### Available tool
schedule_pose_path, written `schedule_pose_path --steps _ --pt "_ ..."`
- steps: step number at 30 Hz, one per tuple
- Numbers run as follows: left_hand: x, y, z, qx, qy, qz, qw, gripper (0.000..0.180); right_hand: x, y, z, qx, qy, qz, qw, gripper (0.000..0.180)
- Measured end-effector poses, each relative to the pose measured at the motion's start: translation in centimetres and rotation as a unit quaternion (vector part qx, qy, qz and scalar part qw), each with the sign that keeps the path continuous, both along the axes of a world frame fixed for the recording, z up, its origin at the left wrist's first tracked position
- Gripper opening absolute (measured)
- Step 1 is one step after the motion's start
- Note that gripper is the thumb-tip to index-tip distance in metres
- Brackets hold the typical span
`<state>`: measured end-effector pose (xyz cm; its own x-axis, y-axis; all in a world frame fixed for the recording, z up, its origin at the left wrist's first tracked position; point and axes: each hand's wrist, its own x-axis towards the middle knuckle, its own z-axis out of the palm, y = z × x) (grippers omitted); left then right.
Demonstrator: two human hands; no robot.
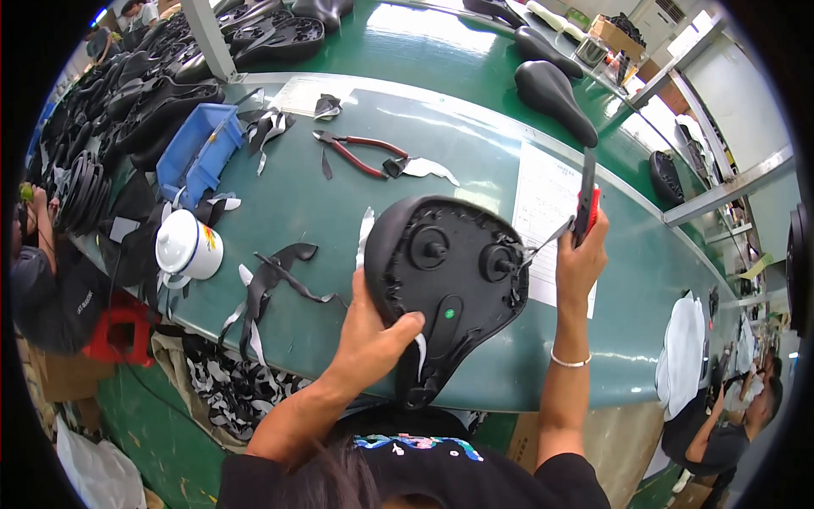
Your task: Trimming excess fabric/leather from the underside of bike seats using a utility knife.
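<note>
A black bicycle saddle point(454, 280) is tilted up above the green table, its underside showing two round bosses and a small green sticker. My left hand point(377, 335) is closed on its left edge, the thumb lying over the underside. To the right of the saddle, my right hand point(583, 254) is closed around a slim black-and-red tool point(587, 208) whose exact kind is hard to make out. A thin dark strip point(547, 244) stretches between that hand and the saddle's right rim. Beyond the saddle, red-handled cutting pliers point(356, 154) rest on the table.
Black trim scraps point(275, 284) lie left of the saddle, near a white lidded enamel mug point(188, 246) and a blue bin point(199, 153). A paper sheet point(543, 195) lies under my right hand. Saddles point(551, 97) stand along the far side. Other people sit left and right.
</note>
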<state>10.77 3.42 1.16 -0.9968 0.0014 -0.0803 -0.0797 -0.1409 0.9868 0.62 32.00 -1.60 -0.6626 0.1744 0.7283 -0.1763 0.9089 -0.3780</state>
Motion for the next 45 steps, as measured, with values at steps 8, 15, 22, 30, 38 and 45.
schedule_pose_path --steps 8,15,22,30,38,45 --pt "-10.3 -0.7 -0.4 0.262 -0.203 0.051 0.942 0.024 -5.9 6.8 -1.7 -0.269 -0.207 0.088 0.937 0.041" --pt "-19.5 3.5 -6.6 -0.055 0.154 -0.063 0.984 0.027 -21.8 9.9 -4.5 -0.413 -0.079 0.074 0.904 0.032" --pt "-19.6 4.2 -6.8 -0.212 0.185 -0.084 0.956 0.015 -28.7 13.2 -2.0 -0.588 -0.217 0.156 0.763 0.046" --pt "-19.6 2.9 -6.4 -0.156 0.186 -0.123 0.962 0.016 -21.8 10.9 1.9 -0.564 -0.285 0.222 0.742 0.041" --pt "-19.2 3.1 -6.6 -0.166 0.203 -0.120 0.958 0.016 -1.2 22.0 4.1 -0.474 -0.389 0.169 0.772 0.033" --pt "-18.9 3.5 -6.7 -0.208 0.212 -0.117 0.948 0.013 -12.0 17.8 10.1 -0.421 -0.191 0.150 0.874 0.040"
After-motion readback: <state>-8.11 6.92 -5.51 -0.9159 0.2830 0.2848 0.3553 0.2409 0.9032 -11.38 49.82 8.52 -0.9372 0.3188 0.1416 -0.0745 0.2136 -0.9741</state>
